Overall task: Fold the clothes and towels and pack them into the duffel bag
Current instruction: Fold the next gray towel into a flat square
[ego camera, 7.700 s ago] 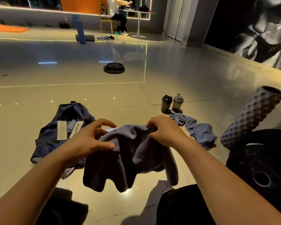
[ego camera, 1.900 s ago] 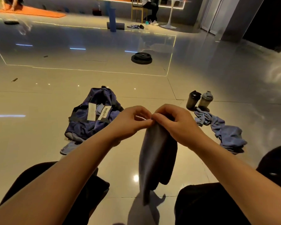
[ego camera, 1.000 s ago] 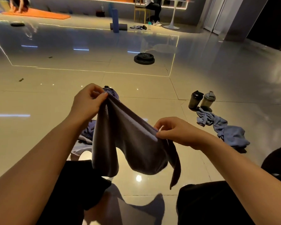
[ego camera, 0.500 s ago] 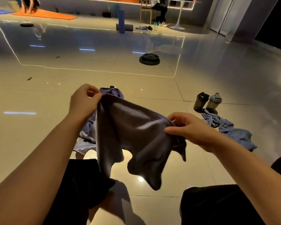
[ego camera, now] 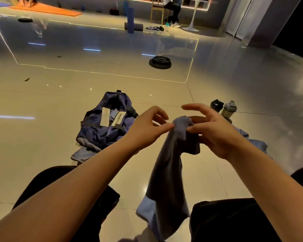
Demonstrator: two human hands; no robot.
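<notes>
My right hand point(ego camera: 215, 131) pinches the top of the grey towel point(ego camera: 166, 173) between thumb and curled fingers point(ego camera: 196, 127), while my left hand point(ego camera: 145, 127) touches the same bunched corner with its thumb tip, the other fingers loosely bent above it. The towel hangs down between my knees, its lower end cut off by the frame's edge. My right forearm hides much of the blue cloth point(ego camera: 257, 144) lying on the floor point(ego camera: 42, 137), and partly covers the two shaker bottles point(ego camera: 224, 108) just beyond it. The navy duffel bag point(ego camera: 107, 124) lies slumped to the left, near my left wrist. Farther off on the glossy tiles rests a weight plate point(ego camera: 160, 62); a seated person point(ego camera: 171, 6) at the back is cropped.
</notes>
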